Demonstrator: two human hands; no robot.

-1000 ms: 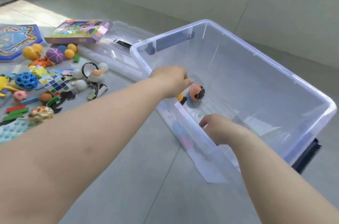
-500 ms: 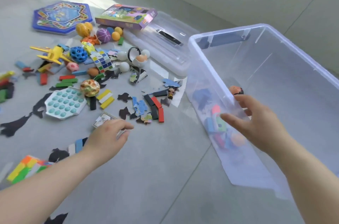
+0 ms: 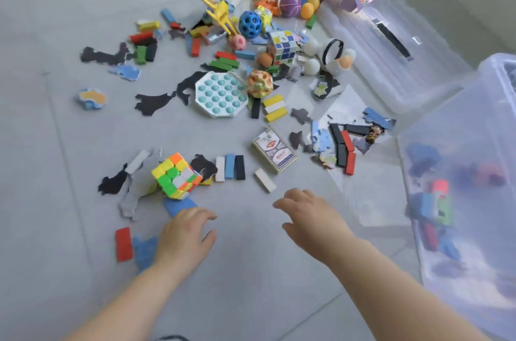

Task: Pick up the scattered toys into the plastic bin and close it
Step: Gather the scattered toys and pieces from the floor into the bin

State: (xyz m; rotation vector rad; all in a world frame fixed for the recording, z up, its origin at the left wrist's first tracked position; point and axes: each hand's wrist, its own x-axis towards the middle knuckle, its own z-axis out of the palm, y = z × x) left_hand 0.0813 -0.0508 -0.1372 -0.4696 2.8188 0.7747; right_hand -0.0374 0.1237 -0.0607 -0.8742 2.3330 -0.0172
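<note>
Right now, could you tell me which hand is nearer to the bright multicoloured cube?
Left. The left hand is just below the multicoloured cube, close but not touching. The right hand is well off to the cube's right, over bare floor.

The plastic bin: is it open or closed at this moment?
Open. The plastic bin has no cover on top, and its clear lid lies apart on the floor beside the toys.
</note>
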